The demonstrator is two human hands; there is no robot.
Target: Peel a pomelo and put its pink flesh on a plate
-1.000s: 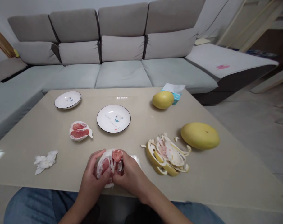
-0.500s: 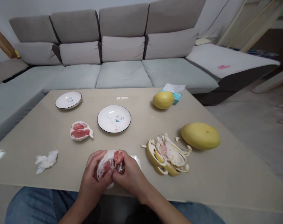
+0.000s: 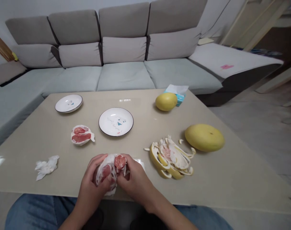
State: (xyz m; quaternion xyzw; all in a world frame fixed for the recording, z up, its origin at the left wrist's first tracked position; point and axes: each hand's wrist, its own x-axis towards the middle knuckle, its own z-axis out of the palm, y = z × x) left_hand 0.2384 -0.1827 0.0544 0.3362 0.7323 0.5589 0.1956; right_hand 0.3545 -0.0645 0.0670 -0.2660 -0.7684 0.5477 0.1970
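Near the table's front edge, my left hand point(image 3: 92, 180) is wrapped round a peeled piece of red pomelo point(image 3: 104, 172), its thumb pressed on the flesh. My right hand point(image 3: 133, 179) grips a red pomelo segment point(image 3: 120, 161) at the right side of that piece, partly parted from it. White membrane still hangs about the segment, and whether it is fully loose I cannot tell. Another piece of peeled pomelo point(image 3: 81, 135) lies beyond my left hand, two red segments showing. A white plate point(image 3: 107, 127) with a dark rim stands past my hands.
To the right lies a pile of pomelo peel point(image 3: 157, 159). Behind it rest a whole pomelo point(image 3: 204, 137) and another whole pomelo point(image 3: 166, 101), the latter before a blue tissue pack point(image 3: 180, 99). A second plate point(image 3: 64, 105) and crumpled tissue point(image 3: 47, 167) are on the left.
The gap between the segment in my right hand and the rest of the piece looks slightly wider. My left thumb has moved a little left. The whole view has shifted slightly.
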